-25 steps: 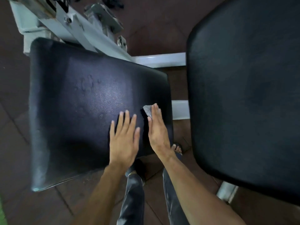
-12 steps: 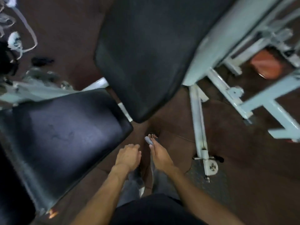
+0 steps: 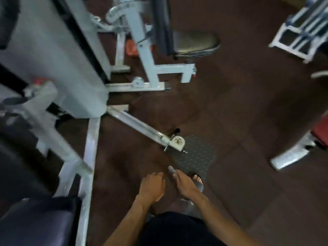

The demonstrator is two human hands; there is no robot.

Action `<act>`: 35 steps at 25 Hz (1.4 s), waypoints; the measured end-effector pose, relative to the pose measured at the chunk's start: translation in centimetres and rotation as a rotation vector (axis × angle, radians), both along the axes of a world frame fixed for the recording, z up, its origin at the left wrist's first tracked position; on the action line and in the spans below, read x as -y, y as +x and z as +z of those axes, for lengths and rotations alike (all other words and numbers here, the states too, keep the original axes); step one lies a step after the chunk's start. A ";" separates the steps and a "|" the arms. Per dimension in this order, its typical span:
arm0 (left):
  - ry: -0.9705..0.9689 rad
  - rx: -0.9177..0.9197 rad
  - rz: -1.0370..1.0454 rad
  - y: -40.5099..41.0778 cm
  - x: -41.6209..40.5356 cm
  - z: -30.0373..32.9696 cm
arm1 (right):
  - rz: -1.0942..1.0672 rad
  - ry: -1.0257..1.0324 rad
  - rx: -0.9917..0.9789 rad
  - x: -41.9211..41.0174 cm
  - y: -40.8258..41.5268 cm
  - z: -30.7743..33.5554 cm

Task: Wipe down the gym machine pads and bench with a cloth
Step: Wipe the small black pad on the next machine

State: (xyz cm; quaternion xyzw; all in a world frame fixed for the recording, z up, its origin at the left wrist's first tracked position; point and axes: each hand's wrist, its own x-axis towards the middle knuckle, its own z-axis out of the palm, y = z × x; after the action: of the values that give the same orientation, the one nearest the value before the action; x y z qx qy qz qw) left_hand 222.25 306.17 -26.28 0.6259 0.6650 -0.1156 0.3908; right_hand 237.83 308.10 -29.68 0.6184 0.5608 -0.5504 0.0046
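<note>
Low in the frame, the right hand (image 3: pixel 186 186) is pinching what looks like a small grey cloth (image 3: pixel 171 169); the left hand (image 3: pixel 151 186) is hanging loosely curled, empty, over dark rubbery floor (image 3: pixel 239 112).

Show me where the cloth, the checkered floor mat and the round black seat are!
cloth (image 3: pixel 171 169): head view, grey end poking past the right hand.
checkered floor mat (image 3: pixel 198 155): head view, its middle.
round black seat (image 3: pixel 195 43): head view, top surface.

I look down at both hands held low over the brown floor (image 3: pixel 239 107). My right hand (image 3: pixel 185 186) pinches a grey cloth (image 3: pixel 171 169); my left hand (image 3: pixel 151 185) hangs loosely curled beside it, with the white machine frame (image 3: pixel 88 157) at left.
</note>
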 end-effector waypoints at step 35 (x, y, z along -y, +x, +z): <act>0.343 -0.086 0.097 21.5 -73.3 0.3 | -0.287 0.074 -0.070 -71.8 23.1 2.1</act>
State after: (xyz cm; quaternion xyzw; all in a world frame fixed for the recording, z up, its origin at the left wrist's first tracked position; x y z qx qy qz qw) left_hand 243.76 379.51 -25.99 0.6451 0.7204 -0.0081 0.2546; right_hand 260.94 379.86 -27.61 0.6724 0.4864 -0.5457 -0.1162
